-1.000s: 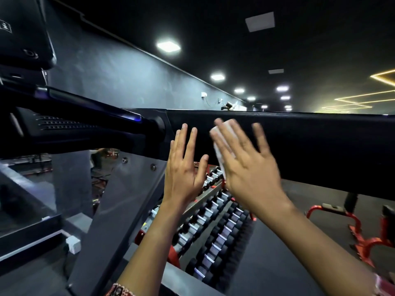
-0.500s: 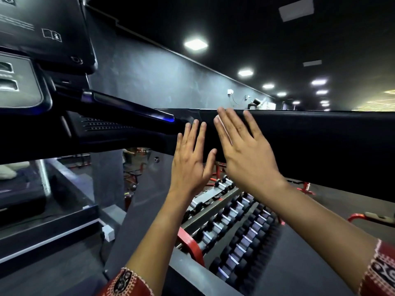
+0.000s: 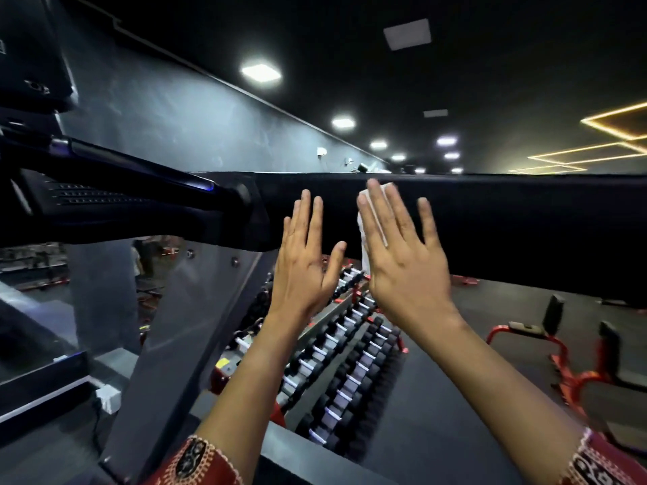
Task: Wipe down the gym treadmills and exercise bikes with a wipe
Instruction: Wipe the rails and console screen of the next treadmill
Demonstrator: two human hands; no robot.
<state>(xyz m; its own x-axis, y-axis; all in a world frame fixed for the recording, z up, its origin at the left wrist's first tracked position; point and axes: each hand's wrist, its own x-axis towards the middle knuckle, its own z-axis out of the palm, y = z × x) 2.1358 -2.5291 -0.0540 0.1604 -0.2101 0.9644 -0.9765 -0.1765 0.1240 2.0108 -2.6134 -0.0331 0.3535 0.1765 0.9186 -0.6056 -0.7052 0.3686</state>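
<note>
right hand (image 3: 402,264) presses wipe (image 3: 362,230) on handrail (image 3: 525,222) near top edge

The right hand (image 3: 402,264) lies flat, fingers straight and spread, pressing a white wipe (image 3: 362,224) against the near face of the treadmill's wide black side rail (image 3: 525,232) — the wipe shows past the fingertips and along the hand's left edge. Just left of it the left hand (image 3: 303,264) is raised with straight fingers, its tips over the same rail. Both wrists end in red patterned sleeves (image 3: 206,460). Below the rail, farther off, stands a long rack of dumbbells (image 3: 350,362); red-framed benches (image 3: 525,336) sit to the right, and square ceiling lights (image 3: 261,72) run into the distance.
</note>
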